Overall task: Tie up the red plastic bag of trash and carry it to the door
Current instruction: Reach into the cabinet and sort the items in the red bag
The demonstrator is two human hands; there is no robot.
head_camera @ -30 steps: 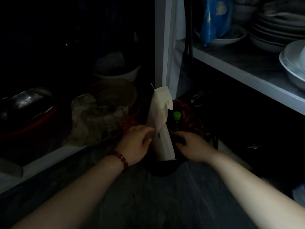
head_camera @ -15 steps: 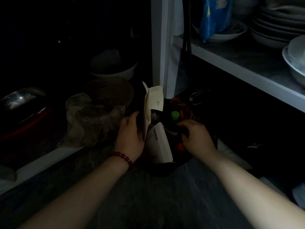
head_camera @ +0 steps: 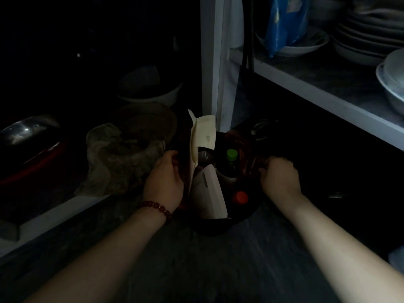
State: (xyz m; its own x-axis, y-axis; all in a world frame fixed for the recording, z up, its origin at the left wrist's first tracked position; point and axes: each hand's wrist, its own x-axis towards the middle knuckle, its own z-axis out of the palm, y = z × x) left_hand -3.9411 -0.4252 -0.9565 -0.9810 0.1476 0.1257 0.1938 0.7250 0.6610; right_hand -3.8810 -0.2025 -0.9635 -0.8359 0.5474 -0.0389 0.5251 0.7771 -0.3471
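The red plastic bag [head_camera: 248, 158] sits open in a dark round bin [head_camera: 218, 228] on the floor at the foot of a white cabinet post. Inside it stand a white paper carton [head_camera: 202, 136], a bottle with a green cap [head_camera: 231, 154], one with a red cap [head_camera: 240, 197] and another white carton [head_camera: 213, 193]. My left hand [head_camera: 164, 182], with a red bead bracelet, grips the bag's left edge. My right hand [head_camera: 279, 178] is closed on the bag's right edge. The scene is very dark.
A crumpled cloth [head_camera: 118, 162] and a metal pot [head_camera: 26, 132] lie left in a low compartment. A white bowl [head_camera: 150, 95] sits behind them. The shelf [head_camera: 328, 88] at right carries stacked plates [head_camera: 369, 36] and a blue packet [head_camera: 284, 22].
Both hands have moved apart from the cartons to the bag's two sides, spreading its rim. The tall carton has tipped back, and the red bottle cap has come into sight.
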